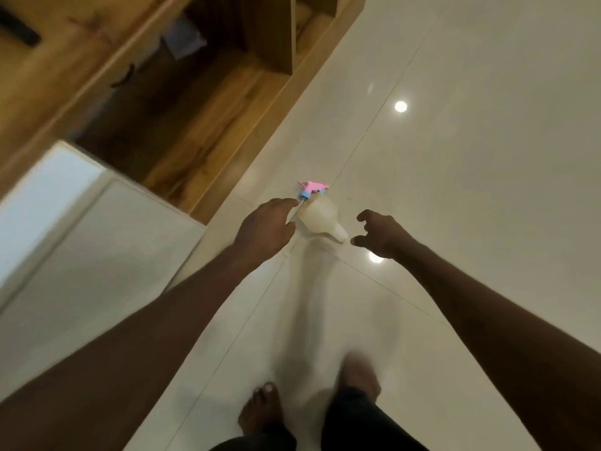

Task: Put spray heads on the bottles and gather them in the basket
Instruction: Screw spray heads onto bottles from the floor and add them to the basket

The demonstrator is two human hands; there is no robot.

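I'm seeing glossy tile floor (471,157), wooden shelving (182,102) at ten o'clock; left hand (265,227) relaxed, right hand (379,234) loosely clawed, flanking the bottle (320,218).

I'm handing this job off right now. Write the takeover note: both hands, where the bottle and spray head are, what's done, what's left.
Left hand: reaching down, fingers extended toward the spray head, holding nothing.
Right hand: fingers spread and loosely curled, just short of the bottle's neck, holding nothing.
Bottle: whitish, lying on its side on the tiled floor, neck toward the right hand.
Spray head: pink and blue, on the floor at the bottle's far end, not fitted to the neck.
Done: nothing visible yet. No basket in view.
Left: pick up both, fit the head onto the bottle, carry it to the basket.
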